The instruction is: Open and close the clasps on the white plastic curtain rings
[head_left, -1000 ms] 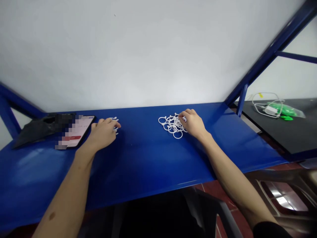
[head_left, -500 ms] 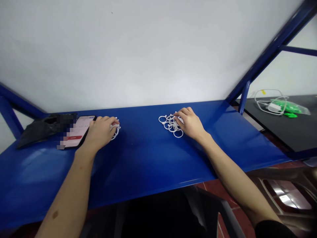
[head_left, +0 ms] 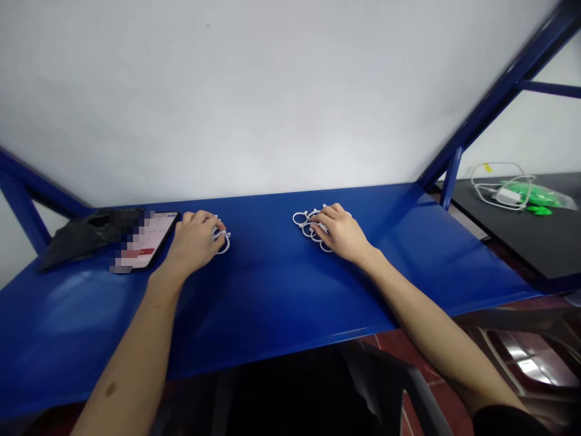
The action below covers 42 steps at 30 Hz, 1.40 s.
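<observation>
My left hand rests on the table beside the phone, thumb and fingers closed on a white plastic curtain ring with a small eyelet. More white plastic shows just behind those fingertips, mostly hidden by the hand. To the right, my right hand is over a small pile of similar white curtain rings. Its thumb and fingertips are pinched together on a ring in the pile, and the palm covers part of the heap.
A phone and a black plastic bag lie at the left of the blue table. On a black table to the right are a white charger cable and a bag of green items. A white wall rises behind.
My left hand has shifted slightly right with the ring in its fingers. My right hand has moved a little left, further over the pile, covering more of its rings.
</observation>
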Tool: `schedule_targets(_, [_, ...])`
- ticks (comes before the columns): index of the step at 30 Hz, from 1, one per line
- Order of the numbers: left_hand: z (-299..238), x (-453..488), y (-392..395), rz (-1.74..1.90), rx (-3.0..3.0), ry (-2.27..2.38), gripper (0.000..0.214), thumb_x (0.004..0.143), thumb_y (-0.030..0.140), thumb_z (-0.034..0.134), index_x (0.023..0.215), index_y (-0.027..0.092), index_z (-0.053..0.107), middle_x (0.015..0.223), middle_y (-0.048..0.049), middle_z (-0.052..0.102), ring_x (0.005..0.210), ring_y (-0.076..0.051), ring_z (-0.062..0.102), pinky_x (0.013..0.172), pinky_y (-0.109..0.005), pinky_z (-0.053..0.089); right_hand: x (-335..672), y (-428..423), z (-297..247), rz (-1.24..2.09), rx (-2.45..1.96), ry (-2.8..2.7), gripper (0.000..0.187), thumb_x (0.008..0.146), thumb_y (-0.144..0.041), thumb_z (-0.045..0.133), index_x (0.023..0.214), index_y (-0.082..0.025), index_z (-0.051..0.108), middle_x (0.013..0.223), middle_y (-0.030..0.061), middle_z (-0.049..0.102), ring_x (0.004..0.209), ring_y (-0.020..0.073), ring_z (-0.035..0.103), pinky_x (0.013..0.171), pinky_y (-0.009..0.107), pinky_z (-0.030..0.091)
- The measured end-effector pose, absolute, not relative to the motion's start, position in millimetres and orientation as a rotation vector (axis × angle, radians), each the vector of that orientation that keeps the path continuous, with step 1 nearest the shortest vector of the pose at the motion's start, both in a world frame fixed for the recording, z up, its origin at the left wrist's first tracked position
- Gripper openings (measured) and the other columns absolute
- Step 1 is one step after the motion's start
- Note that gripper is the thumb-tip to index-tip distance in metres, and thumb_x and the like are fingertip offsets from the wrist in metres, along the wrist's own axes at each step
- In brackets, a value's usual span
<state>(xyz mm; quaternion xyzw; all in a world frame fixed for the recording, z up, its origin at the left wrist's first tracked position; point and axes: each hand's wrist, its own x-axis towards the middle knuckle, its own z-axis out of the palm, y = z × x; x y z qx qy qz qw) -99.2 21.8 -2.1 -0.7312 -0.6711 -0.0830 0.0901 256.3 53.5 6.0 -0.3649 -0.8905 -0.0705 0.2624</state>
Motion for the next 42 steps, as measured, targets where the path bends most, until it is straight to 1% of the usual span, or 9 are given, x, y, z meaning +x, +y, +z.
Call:
schedule_targets(3, [-2.1,-96.8,23.0,-0.4,-2.198,-1.974,0.019,0.086,0.036,0.057,0.09,0.022,0.068,0.122,-0.0115,0.064,0.114,-0.036,0.051,0.093,-0.051,0.044,255.4,53.8,5.0,-0.176,-0.972,-2.418,0.025,0.103,-0.027,0.05,0.107,-0.015,0.071,0.098,0.0119,0.07,0.091,0.0255,0.054,0.083,0.041,0.051])
schedule_targets(5, [1.9,-90.3,21.7,-0.54,-2.217,-2.029,0.014,0.084,0.034,0.06,0.088,0.023,0.066,0.116,-0.0094,0.069,0.111,-0.035,0.055,0.092,-0.05,0.044,254.5,53.5,4.7,-0.149,-0.961,-2.424,0.025,0.102,-0.027,0.05,0.107,-0.016,0.071,0.098,0.0117,0.07,0.091,0.0256,0.054,0.084,0.041,0.051])
schedule_targets(10, [10.7,-51.5,10.4,-1.091,-2.332,-2.15,0.014,0.085,0.03,0.061,0.096,0.024,0.055,0.082,0.0008,0.074,0.072,-0.017,0.064,0.074,-0.033,0.049,244.5,42.3,4.2,0.021,-0.889,-2.393,0.024,0.103,-0.032,0.051,0.109,-0.017,0.069,0.102,0.0102,0.071,0.095,0.0253,0.058,0.088,0.042,0.052])
schedule_targets(13, [8.5,-23.2,1.9,-1.256,-2.476,-2.081,0.014,0.088,0.032,0.06,0.096,0.024,0.052,0.078,0.0031,0.076,0.061,-0.013,0.06,0.066,-0.028,0.047,232.2,27.9,2.0,0.271,-0.842,-2.367,0.028,0.101,-0.04,0.056,0.116,-0.019,0.064,0.102,0.0079,0.073,0.099,0.0243,0.062,0.089,0.04,0.052])
schedule_targets(20, [1.2,0.4,-6.6,-1.556,-2.675,-2.105,0.027,0.088,0.044,0.068,0.104,0.024,0.062,0.088,0.001,0.079,0.08,-0.017,0.072,0.075,-0.03,0.05,216.8,15.6,-10.7,0.58,-0.841,-2.241,0.018,0.1,-0.032,0.054,0.112,-0.019,0.06,0.097,0.0062,0.071,0.088,0.0185,0.067,0.08,0.034,0.054])
schedule_targets(25, [-2.5,-0.3,-5.7,-1.592,-2.759,-2.101,0.022,0.092,0.045,0.062,0.096,0.024,0.068,0.091,-0.0002,0.08,0.088,-0.019,0.074,0.079,-0.03,0.051,218.0,17.3,-14.7,0.542,-0.798,-2.144,0.021,0.101,-0.027,0.052,0.118,-0.019,0.059,0.09,0.0043,0.069,0.08,0.0158,0.065,0.074,0.03,0.053])
schedule_targets(30, [-3.3,4.9,-7.3,-1.492,-2.826,-2.043,0.017,0.092,0.037,0.06,0.089,0.024,0.069,0.086,0.0015,0.08,0.082,-0.018,0.074,0.074,-0.028,0.05,220.0,19.4,-14.6,0.382,-0.671,-2.221,0.017,0.103,-0.025,0.05,0.109,-0.019,0.065,0.092,0.0063,0.071,0.081,0.0174,0.06,0.075,0.032,0.051])
schedule_targets(37, [-14.3,4.7,-7.5,-1.241,-2.817,-1.968,0.015,0.09,0.026,0.059,0.078,0.023,0.066,0.072,0.005,0.076,0.057,-0.012,0.063,0.063,-0.025,0.043,225.6,24.1,-19.1,0.314,-0.538,-2.387,0.024,0.106,-0.024,0.043,0.109,-0.017,0.066,0.087,0.0071,0.07,0.079,0.0192,0.054,0.075,0.034,0.05])
schedule_targets(42, [-13.7,6.0,-6.9,-1.272,-2.835,-1.848,0.017,0.092,0.032,0.06,0.08,0.023,0.068,0.077,0.0032,0.076,0.069,-0.014,0.067,0.071,-0.026,0.047,223.2,19.9,-15.0,0.207,-0.565,-2.411,0.027,0.106,-0.023,0.042,0.113,-0.015,0.067,0.086,0.0077,0.069,0.079,0.0199,0.053,0.075,0.034,0.05])
